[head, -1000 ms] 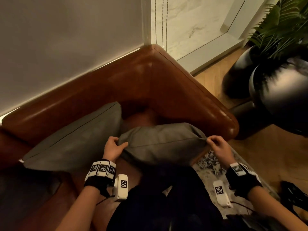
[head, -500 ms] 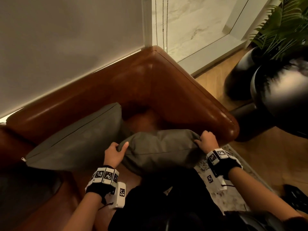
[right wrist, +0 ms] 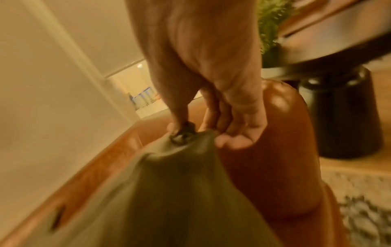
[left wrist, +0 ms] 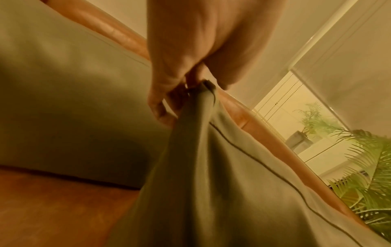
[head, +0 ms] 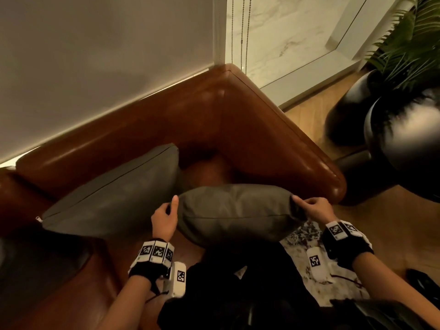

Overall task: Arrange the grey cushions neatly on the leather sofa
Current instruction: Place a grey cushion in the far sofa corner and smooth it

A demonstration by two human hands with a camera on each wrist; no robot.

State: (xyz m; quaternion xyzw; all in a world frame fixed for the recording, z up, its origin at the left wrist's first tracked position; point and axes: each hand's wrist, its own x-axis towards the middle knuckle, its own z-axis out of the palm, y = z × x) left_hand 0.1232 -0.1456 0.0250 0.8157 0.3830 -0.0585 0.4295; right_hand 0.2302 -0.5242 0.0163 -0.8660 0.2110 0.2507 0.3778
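Observation:
A grey cushion (head: 238, 210) hangs lengthwise between my two hands above the seat of the brown leather sofa (head: 262, 139), near its right arm. My left hand (head: 166, 215) pinches the cushion's left corner (left wrist: 206, 86), thumb on top. My right hand (head: 312, 208) pinches the right corner (right wrist: 184, 133) between thumb and fingers. A second grey cushion (head: 114, 194) leans against the sofa back to the left; it also fills the left of the left wrist view (left wrist: 63, 83).
The sofa's corner sits under a white wall (head: 95, 55) and a window with bead chains (head: 245, 32). A dark round side table (head: 404, 144) and a potted palm (head: 409, 44) stand right of the armrest. A patterned rug (head: 307, 234) lies on the wooden floor.
My right hand moved from on top of the cushion's right end back out to pinching its corner, stretching the cushion wider. The left hand kept its hold on the left corner.

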